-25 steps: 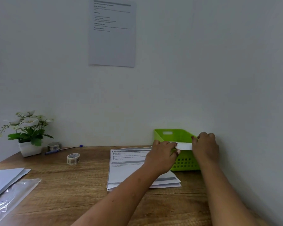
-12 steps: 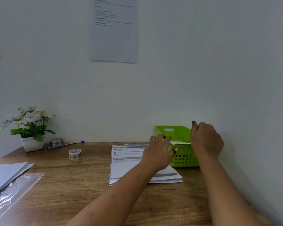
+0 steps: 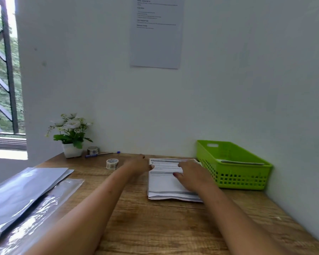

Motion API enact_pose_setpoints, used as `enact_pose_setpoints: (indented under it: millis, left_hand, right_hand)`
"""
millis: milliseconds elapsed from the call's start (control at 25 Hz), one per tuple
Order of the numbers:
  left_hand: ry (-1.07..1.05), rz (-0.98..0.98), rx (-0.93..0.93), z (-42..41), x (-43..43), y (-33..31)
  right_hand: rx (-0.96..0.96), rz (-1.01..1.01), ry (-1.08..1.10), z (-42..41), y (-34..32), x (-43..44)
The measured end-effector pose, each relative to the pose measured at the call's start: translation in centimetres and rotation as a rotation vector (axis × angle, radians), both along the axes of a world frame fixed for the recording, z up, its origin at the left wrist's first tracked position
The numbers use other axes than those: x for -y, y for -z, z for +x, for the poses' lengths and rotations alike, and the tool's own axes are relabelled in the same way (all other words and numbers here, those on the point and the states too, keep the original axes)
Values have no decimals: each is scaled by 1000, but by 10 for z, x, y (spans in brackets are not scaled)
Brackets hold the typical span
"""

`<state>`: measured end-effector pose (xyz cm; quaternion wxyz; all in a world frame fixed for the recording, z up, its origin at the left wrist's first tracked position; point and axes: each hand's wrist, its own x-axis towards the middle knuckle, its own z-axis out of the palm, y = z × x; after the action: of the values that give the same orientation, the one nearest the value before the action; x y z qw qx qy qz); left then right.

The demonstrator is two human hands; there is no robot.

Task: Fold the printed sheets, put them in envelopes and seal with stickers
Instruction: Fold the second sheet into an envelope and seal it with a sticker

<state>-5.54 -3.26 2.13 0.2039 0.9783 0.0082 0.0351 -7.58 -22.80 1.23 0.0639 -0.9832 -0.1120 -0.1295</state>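
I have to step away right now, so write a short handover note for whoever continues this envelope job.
Left hand: empty, flat on the table at the left edge of the sheets.
Right hand: open, palm down on top of the sheets, gripping nothing.
Things: sheets stacked mid-table beside the green basket; an envelope lies inside the basket; sticker roll left of the sheets; more envelopes at far left.
Done: apparently one envelope binned; its seal is not visible.
Left: fold the top sheet, insert it in an envelope, seal with a sticker, repeat.
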Motion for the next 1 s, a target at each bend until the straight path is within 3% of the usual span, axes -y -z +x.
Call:
enact_pose_setpoints:
  millis: [80, 160, 280, 400, 640, 720, 1000]
  left_hand:
    - [35, -103, -38, -9, -3, -1]
    - [64, -331, -43, -7, 3, 5]
    - [33, -658, 9, 18, 6, 16]
    - [-143, -908, 140, 50, 2, 20]
    - [-315, -1192, 326, 84, 2, 35]
    - [-304, -1193, 317, 87, 1, 36]
    - [-178, -880, 354, 89, 16, 38]
  right_hand:
    - [-287, -44, 89, 3, 12, -3]
    - [-414, -62, 113, 1, 21, -10]
    - [-408, -79, 105, -8, 25, -28]
    - [-429, -100, 84, -12, 24, -39]
    - [-407, -83, 84, -3, 23, -38]
    - [-404, -53, 94, 1, 22, -37]
    - [-315, 38, 214, 13, 25, -28]
